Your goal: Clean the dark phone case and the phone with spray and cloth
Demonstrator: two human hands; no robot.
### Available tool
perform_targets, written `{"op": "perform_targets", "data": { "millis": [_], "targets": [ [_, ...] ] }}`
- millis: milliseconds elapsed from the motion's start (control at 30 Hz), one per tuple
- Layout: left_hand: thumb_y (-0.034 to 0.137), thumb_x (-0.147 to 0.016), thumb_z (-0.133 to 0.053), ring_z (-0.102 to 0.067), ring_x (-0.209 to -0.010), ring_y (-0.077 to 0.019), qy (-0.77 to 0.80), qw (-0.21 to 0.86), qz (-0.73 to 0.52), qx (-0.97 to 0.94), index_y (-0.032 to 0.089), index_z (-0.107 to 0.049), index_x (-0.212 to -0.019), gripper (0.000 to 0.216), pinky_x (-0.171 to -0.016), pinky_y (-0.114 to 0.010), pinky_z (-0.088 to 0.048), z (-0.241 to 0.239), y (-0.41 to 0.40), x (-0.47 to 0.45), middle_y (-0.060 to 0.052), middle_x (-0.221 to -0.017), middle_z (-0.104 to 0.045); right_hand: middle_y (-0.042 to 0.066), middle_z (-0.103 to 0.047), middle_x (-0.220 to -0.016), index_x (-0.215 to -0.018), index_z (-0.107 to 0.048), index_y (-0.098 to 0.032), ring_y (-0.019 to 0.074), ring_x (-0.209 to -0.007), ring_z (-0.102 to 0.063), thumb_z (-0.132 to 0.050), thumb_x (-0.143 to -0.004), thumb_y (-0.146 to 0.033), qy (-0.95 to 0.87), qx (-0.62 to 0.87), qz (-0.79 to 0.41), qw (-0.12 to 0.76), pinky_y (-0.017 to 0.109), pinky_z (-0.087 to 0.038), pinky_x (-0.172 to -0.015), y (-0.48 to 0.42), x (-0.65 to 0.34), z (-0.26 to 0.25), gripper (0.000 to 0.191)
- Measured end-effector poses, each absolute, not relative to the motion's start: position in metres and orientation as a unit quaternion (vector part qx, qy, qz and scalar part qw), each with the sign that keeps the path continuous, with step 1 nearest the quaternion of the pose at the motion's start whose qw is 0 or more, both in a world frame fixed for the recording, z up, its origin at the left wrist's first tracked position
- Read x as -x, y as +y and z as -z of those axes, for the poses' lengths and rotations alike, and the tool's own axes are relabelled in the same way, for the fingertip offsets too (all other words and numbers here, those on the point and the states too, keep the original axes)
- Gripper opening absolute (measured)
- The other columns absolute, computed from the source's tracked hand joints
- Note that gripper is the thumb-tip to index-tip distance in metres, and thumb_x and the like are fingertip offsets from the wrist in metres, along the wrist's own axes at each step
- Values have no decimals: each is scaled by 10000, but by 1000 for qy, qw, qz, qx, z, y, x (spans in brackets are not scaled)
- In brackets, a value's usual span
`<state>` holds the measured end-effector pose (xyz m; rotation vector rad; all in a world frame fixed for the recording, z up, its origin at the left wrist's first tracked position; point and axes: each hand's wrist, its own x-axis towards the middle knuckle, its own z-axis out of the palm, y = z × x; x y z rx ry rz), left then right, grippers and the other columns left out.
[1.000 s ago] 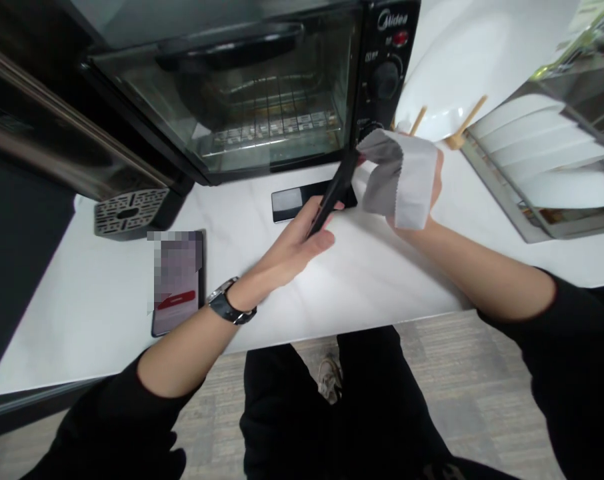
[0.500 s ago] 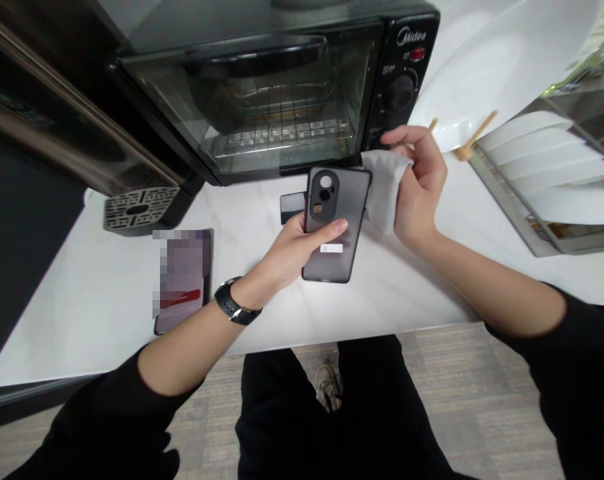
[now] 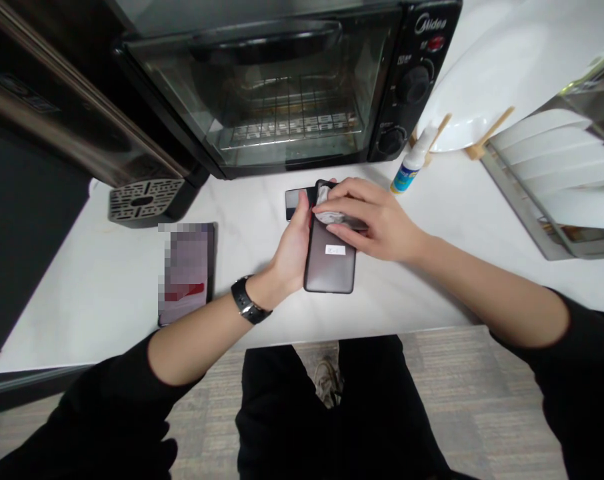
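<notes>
My left hand (image 3: 293, 248) grips a dark grey phone (image 3: 331, 263) by its left edge, back side up, just above the white counter (image 3: 97, 293). A small white sticker shows on the phone's back. My right hand (image 3: 377, 219) presses a folded grey-white cloth (image 3: 328, 208) onto the upper part of the phone, over the camera area. The fingers of that hand are closed on the cloth.
A second phone (image 3: 187, 273) lies screen up on the counter to the left. A black flat object (image 3: 297, 202) lies behind my hands. A toaster oven (image 3: 302, 87) stands at the back, a small spray bottle (image 3: 409, 167) to its right, a dish rack with white plates (image 3: 557, 173) at far right.
The phone went from edge-on to flat with its back up, and came down nearer the counter. My right hand brought the cloth from the right onto the phone's top, uncovering the spray bottle.
</notes>
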<state>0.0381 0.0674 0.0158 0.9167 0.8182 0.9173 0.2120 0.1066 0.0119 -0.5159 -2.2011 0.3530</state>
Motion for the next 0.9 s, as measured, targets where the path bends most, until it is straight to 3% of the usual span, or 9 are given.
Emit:
{"op": "perform_targets", "data": {
  "millis": [133, 267, 433, 633, 767, 900],
  "targets": [
    [833, -922, -494, -773, -1028, -297, 357, 780, -386, -339, 265, -649, -1189, 647, -838, -478, -666, -13, 65, -35, -52, -1066, -783, 45, -710, -976, -1250, -719, -278, 207, -846, -664, -647, -1001, -341, -824, 287, -151, 464, 363, -534, -764, 111, -214, -10, 267],
    [837, -916, -506, -773, -1060, -310, 335, 807, -372, -313, 259, -686, -1173, 657, -864, -488, -663, -12, 62, -37, -49, -1060, -801, 32, -723, -908, -1028, -773, -276, 190, -770, -645, -723, -958, -362, -786, 324, -141, 507, 327, -501, -656, 113, -216, -14, 122],
    [729, -1014, -424, -771, -1016, -272, 350, 780, -410, -319, 280, -676, -1266, 573, -878, -459, -663, -14, 67, -39, -37, -1075, -794, 24, -731, -962, -1037, -793, -286, 174, -883, -705, -715, -974, -320, -822, 228, -163, 496, 318, -564, -757, 98, -207, -14, 106],
    [680, -1075, -172, -666, -1325, -247, 305, 765, -462, -329, 354, -519, -1503, 640, -1067, -427, -603, -22, 74, -33, -12, -1347, -723, 28, -749, -945, -1034, -775, -209, 133, -818, -696, -623, -1034, -302, -915, 88, -136, 369, 267, -532, -711, 79, -197, -16, 178],
    [638, -1098, -193, -677, -1311, -265, 292, 770, -506, -256, 313, -510, -1552, 642, -1032, -417, -618, -27, 75, -34, -30, -1322, -738, 42, -753, -977, -1036, -773, -199, 149, -854, -714, -602, -1045, -294, -925, 119, -124, 339, 270, -523, -727, 92, -212, -25, 195],
    [542, -1127, -260, -735, -1206, -228, 284, 770, -533, -205, 349, -536, -1527, 522, -998, -385, -635, -31, 74, -36, 9, -1227, -776, 58, -737, -1002, -1017, -773, -219, 194, -900, -709, -647, -1013, -295, -890, 242, -119, 368, 312, -533, -768, 111, -227, -27, 148]
  ]
}}
